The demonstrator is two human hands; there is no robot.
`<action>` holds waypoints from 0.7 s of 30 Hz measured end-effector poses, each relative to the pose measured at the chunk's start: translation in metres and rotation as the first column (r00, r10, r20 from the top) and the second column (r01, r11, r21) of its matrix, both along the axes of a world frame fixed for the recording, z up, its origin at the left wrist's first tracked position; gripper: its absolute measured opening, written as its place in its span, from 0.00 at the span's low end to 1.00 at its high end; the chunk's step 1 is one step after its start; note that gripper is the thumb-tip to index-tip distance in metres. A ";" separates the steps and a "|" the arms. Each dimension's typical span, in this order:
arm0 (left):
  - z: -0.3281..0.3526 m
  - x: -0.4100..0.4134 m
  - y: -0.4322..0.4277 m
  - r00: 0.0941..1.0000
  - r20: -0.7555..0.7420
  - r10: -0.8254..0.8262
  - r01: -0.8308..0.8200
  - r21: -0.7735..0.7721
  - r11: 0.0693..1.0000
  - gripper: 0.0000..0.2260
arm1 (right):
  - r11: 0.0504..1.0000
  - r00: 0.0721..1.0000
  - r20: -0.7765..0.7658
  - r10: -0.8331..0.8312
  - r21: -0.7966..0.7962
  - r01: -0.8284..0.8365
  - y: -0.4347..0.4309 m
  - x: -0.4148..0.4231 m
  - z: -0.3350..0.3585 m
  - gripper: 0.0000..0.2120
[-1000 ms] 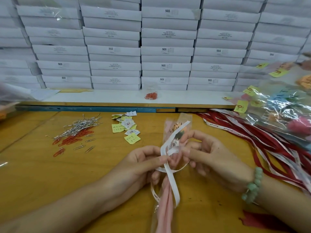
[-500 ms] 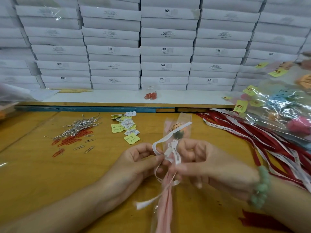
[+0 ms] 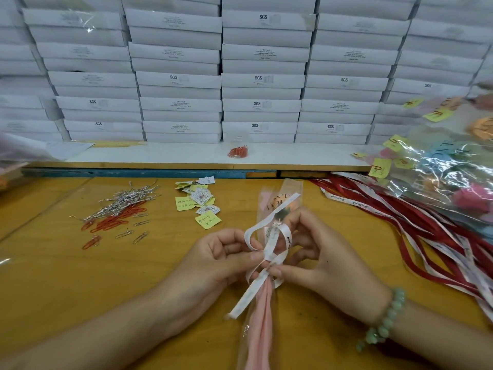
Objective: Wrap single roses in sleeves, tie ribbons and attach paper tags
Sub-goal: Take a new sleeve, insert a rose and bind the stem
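**Inspector:** Status of the white printed ribbon (image 3: 270,245)?

**Assessor:** A second ago it hung as one slack loop. It now crosses at the neck of the clear plastic sleeve (image 3: 289,188), with loops raised and one tail trailing lower left.

**Inspector:** Grip?

**Assessor:** The left hand (image 3: 221,260) pinches the crossing. The right hand (image 3: 322,260) pinches the ribbon opposite. The sleeve sits between them, over the yellow wooden table (image 3: 66,276).

**Inspector:** Finding?

**Assessor:** The bow is forming and probably not yet tight. Whether a tag is attached, I cannot tell.

light: bright, even — soft shadows | glare: cellophane (image 3: 437,166) at right | edges: bowed, blurred
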State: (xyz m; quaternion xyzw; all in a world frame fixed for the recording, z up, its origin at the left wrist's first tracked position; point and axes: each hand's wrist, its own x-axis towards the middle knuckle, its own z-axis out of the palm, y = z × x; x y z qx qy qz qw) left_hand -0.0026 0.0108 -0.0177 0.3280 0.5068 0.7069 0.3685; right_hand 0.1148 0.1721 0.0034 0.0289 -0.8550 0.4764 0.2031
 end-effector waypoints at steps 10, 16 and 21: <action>0.001 0.003 -0.001 0.999 -0.032 -0.022 0.022 0.013 1.000 0.07 | 0.996 0.999 -0.014 0.043 -0.078 -0.044 0.002 -0.002 -0.005 0.12; 0.000 0.002 -0.001 1.000 -0.022 -0.002 0.003 0.024 1.000 0.08 | 0.975 0.999 -0.008 0.041 -0.219 -0.042 0.008 -0.004 -0.007 0.12; 0.001 0.001 -0.002 0.999 -0.050 0.021 -0.021 0.009 1.000 0.07 | 0.981 0.997 -0.059 0.040 -0.190 -0.051 0.016 -0.002 -0.004 0.08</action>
